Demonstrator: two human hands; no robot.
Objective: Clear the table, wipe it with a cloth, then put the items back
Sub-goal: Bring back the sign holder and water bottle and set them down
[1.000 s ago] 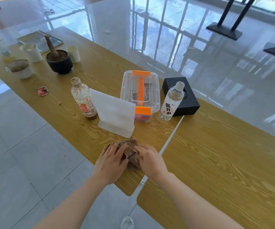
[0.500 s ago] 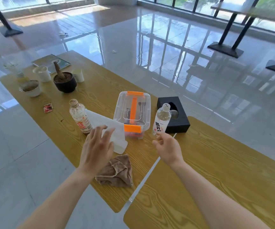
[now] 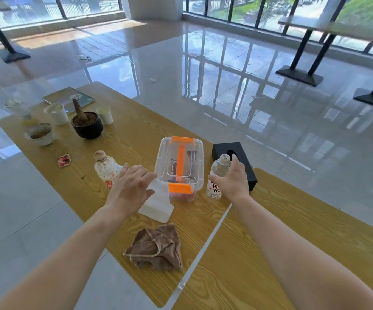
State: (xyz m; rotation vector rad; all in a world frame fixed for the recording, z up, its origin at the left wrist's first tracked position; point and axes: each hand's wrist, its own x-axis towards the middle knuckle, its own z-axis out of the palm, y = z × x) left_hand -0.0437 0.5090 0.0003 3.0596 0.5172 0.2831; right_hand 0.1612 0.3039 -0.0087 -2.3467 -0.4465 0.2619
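Left hand point(image 3: 129, 189): was open, fingers spread, above the white plastic stand point(image 3: 158, 204); contact could not be told.
Right hand point(image 3: 230, 182): was curled round the water bottle point(image 3: 214, 189), thumb across its front, fingers up behind its neck.
Water bottle: stood upright on the table point(image 3: 136, 135), just beside the black box point(image 3: 220, 148).
Clear lidded box point(image 3: 181, 162): stood between the two hands.
Cloth point(image 3: 156, 247): lay crumpled by the table's near edge, closer to the person than both hands, touched by neither.
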